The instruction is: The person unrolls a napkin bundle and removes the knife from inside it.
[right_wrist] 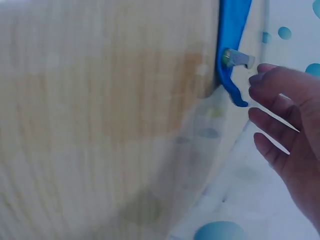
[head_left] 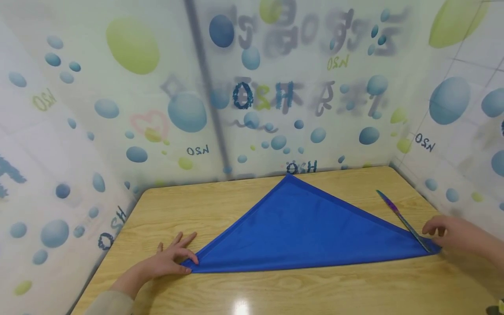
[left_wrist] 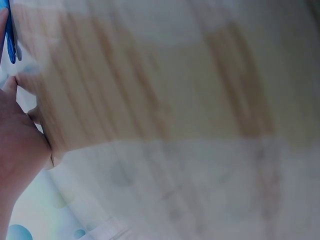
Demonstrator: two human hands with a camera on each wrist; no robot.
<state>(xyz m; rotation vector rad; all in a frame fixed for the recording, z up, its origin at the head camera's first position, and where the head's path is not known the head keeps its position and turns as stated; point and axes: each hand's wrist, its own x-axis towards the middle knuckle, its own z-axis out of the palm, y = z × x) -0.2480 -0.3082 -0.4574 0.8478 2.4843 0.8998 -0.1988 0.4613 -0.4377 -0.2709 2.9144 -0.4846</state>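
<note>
We see a blue cloth (head_left: 303,227) folded into a wide triangle, lying flat on the wooden counter (head_left: 275,288), its apex pointing away from us toward the back wall and its long edge running left to right nearest us. Our left hand (head_left: 173,258) rests on the counter at the cloth's left corner; its fingers (head_left: 185,239) are spread and fairly straight, and the thumb side touches the tip of that corner, holding nothing that we can make out. In the left wrist view the picture is heavily blurred, and we can only tell that the hand sits beside a sliver of blue cloth (left_wrist: 10,35) at the counter's edge. Our right hand (head_left: 453,234) is at the cloth's right corner, its fingers loosely curled and lowered toward the tip; we cannot tell from the head view whether they touch the fabric. The right wrist view shows those fingers (right_wrist: 280,107) slightly apart and relaxed, just beside the blue corner (right_wrist: 232,55) and not closed around it. A slim knife (head_left: 401,218) with an iridescent purple-green blade lies diagonally across the cloth's right edge, its near end just beside the right hand. Around the counter stands a translucent curtain (head_left: 252,96) printed with blue and green bubbles and lettering.
</note>
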